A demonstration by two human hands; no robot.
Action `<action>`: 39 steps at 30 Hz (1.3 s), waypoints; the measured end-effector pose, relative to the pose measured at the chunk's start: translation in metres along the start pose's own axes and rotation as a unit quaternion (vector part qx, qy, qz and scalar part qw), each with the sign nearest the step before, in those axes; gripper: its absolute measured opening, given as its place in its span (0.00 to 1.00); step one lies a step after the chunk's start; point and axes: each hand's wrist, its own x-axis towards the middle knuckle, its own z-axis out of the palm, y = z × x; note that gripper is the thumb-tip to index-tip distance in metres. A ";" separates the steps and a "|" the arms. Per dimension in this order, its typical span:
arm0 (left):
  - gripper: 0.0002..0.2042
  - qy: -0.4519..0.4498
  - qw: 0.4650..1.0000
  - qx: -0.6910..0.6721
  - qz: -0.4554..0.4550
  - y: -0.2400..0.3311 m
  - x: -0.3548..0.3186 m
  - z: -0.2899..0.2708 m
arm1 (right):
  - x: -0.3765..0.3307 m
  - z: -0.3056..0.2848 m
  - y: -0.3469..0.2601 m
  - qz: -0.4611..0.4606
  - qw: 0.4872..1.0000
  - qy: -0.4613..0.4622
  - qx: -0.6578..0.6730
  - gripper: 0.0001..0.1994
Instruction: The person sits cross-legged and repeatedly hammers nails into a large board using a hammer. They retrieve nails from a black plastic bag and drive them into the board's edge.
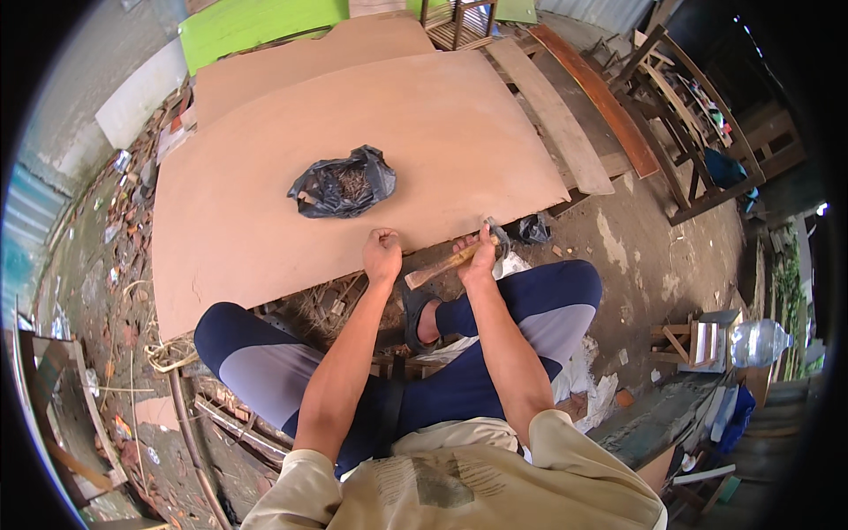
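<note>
A large brown board (256,238) lies flat before me. My left hand (383,256) is at its near edge, fingers pinched together; whatever they hold, if anything, is too small to make out. To the right of it, my right hand (478,253) grips a hammer (439,267) near its dark head, the wooden handle pointing down and left. A crumpled black plastic bag (311,196) sits on the board beyond my left hand, its mouth spread around a heap of small brown nails (353,185).
Wooden planks (556,124) lie right of the board, near a wooden frame (685,115). A second brown sheet (309,57) and a green panel (256,22) are at the back. Rubble (124,230) covers the left ground. A clear water jug (758,343) is at right.
</note>
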 end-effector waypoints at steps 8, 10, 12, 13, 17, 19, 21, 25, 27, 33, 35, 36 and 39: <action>0.10 0.018 0.996 0.068 -0.051 0.003 0.012 0.001 | -0.007 0.032 -0.038 -0.023 0.996 -0.053 0.063 0.16; 0.09 0.010 0.997 0.058 -0.052 0.003 0.013 0.004 | -0.005 0.035 -0.041 -0.039 0.996 -0.047 0.068 0.16; 0.09 0.003 0.998 0.043 -0.054 0.003 0.015 0.005 | 0.009 0.018 -0.041 -0.019 0.997 -0.035 0.064 0.17; 0.09 0.001 0.998 0.030 -0.055 0.004 0.018 0.006 | 0.017 0.010 -0.041 -0.011 0.998 -0.031 0.062 0.17; 0.08 0.005 0.996 -0.016 -0.083 0.010 0.017 -0.002 | -0.005 0.033 -0.036 -0.034 0.994 -0.017 0.098 0.15; 0.08 0.005 0.996 -0.034 -0.088 0.014 0.016 -0.002 | -0.002 0.026 -0.040 -0.024 0.993 -0.043 0.106 0.13; 0.08 -0.006 0.993 -0.069 -0.096 0.015 0.018 -0.001 | 0.011 0.012 -0.039 -0.021 0.994 -0.062 0.091 0.12; 0.06 -0.025 0.978 -0.159 -0.132 0.012 0.028 -0.010 | 0.023 0.015 -0.031 -0.010 0.996 0.004 0.084 0.16; 0.06 -0.011 0.965 -0.198 -0.174 0.021 0.029 -0.027 | 0.014 0.025 -0.027 -0.016 0.996 0.045 0.076 0.15; 0.10 0.186 0.911 -0.302 -0.212 0.025 0.035 -0.099 | -0.024 0.045 0.004 -0.009 0.991 0.128 -0.039 0.10; 0.11 0.282 0.907 -0.230 -0.211 0.005 0.041 -0.122 | -0.059 0.062 0.026 0.002 0.989 0.109 -0.101 0.09; 0.12 0.325 0.901 -0.195 -0.210 0.004 0.041 -0.131 | -0.070 0.064 0.034 0.001 0.986 0.100 -0.130 0.09; 0.12 0.435 0.850 -0.083 -0.283 0.011 0.026 -0.153 | -0.084 0.076 0.068 -0.006 0.981 0.021 -0.193 0.10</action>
